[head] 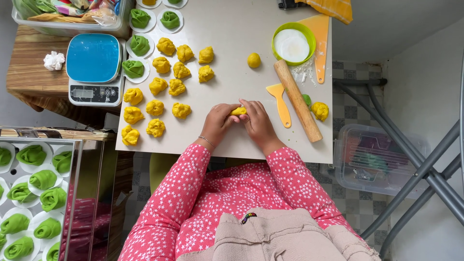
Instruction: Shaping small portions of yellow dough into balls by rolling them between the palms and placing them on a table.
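Overhead view of a white table [232, 29] at which a person in a pink star-printed top works yellow dough. The left hand [218, 122] and the right hand [257, 121] meet near the table's front edge, fingers curled inward from both sides around a small piece of yellow dough [238, 111], which shows between the fingertips; both hands close on it and rest on the tabletop. At 9 to 11 o'clock from the hands lie rows of rough yellow dough lumps [166, 87], well apart from them. At 12 o'clock sits a single smooth yellow ball [253, 60]. At 2 o'clock a wooden rolling pin [297, 100] lies diagonally, with a small yellow scraper [279, 102] just beside it and another yellow lump [320, 110] at its far side. A green bowl of white flour [291, 44] stands at 1 o'clock. Green shaped pieces on white papers [139, 44] line the table's far left, next to a blue-topped kitchen scale [94, 67]. A tray of green shaped pieces [34, 193] stands at 8 o'clock.
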